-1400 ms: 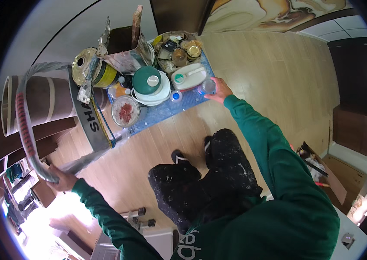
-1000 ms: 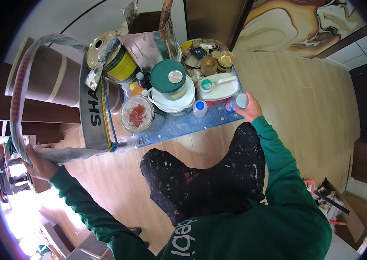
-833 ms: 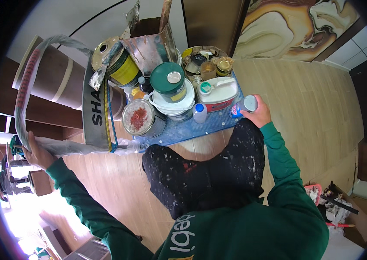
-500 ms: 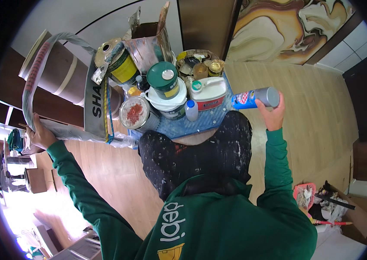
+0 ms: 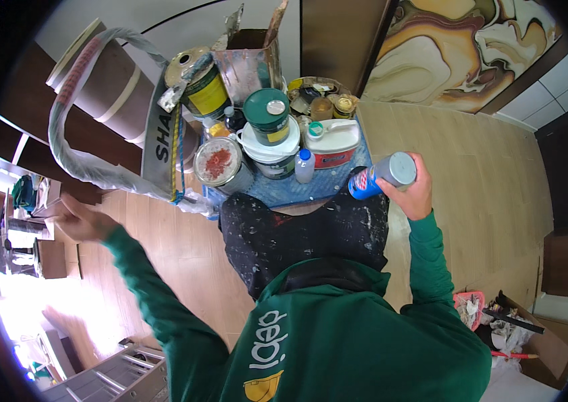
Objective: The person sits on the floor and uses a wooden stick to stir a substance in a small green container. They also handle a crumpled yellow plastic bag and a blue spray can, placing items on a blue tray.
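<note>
My right hand is wrapped round a blue cylindrical can with a grey end, held tilted above my right knee. My left hand hangs in the air, slightly blurred, its fingers apart and nothing in them. Closest to it is the plastic-wrapped curved handle of a cart whose grey panel stands at the left of the paint goods. On the cart's blue covered deck stand a green-lidded tub on a white bucket, a red-stained paint can and a small blue-capped bottle.
A white jug, a yellow-banded can and a stained open tin share the deck. A large drum stands beyond the handle. Behind me are a ladder at left and a cardboard box with debris at right.
My left hand has let go of the cart handle and moved off it, toward me. My right hand has lowered and tilted the can, bringing it nearer my knee. The view has shifted slightly.
</note>
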A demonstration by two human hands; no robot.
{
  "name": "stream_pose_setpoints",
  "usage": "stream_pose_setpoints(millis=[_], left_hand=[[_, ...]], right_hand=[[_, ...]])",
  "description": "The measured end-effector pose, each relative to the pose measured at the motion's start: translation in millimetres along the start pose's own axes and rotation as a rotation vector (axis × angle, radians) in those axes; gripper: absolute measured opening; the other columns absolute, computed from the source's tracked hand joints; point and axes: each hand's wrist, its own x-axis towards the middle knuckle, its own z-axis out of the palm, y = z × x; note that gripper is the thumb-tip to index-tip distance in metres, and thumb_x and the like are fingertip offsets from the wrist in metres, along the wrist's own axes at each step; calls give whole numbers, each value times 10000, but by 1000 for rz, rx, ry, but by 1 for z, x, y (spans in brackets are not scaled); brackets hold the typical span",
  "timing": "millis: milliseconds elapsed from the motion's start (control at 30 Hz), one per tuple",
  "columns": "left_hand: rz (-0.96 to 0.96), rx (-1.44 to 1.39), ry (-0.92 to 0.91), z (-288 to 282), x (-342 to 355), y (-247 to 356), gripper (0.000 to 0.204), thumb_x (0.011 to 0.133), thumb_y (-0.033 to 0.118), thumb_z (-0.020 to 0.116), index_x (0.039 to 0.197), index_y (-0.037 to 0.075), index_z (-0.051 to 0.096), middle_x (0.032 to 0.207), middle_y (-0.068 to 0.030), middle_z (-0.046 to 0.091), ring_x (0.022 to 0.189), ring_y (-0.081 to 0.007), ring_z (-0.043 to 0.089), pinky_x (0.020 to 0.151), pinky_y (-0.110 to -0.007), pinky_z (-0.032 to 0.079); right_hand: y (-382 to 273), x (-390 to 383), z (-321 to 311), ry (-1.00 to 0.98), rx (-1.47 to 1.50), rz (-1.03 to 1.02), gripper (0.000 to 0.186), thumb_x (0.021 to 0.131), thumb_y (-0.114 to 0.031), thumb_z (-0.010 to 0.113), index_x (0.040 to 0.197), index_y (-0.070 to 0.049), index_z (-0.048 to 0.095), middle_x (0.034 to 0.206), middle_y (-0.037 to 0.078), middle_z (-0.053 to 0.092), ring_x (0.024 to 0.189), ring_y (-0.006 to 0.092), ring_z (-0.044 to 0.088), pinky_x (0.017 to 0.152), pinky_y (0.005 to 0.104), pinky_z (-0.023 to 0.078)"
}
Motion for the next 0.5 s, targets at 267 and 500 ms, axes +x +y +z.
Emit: stream_pose_setpoints(millis=[267, 500], left_hand=[[-117, -712, -1162, -51, -281, 183, 1015, 514, 557, 1034, 1159, 27, 456, 1426, -227, 594, 1123, -329, 657, 832, -395, 562], [-277, -640, -1183, -52, -280, 202, 786, 603, 307, 1022, 985, 68, 378, 1138, -236, 716, 777, -274, 671, 716, -364, 558]], right_hand=[[-93, 8, 43, -291, 162, -95, 660, 708, -323, 942, 1184, 10, 630, 1056, 136, 686, 977, 221, 692, 906, 372, 550], [-130, 8, 68, -342, 330, -205, 712, 671, -348, 948, 1219, -6, 648, 1047, 130, 694, 960, 246, 696, 893, 372, 548]])
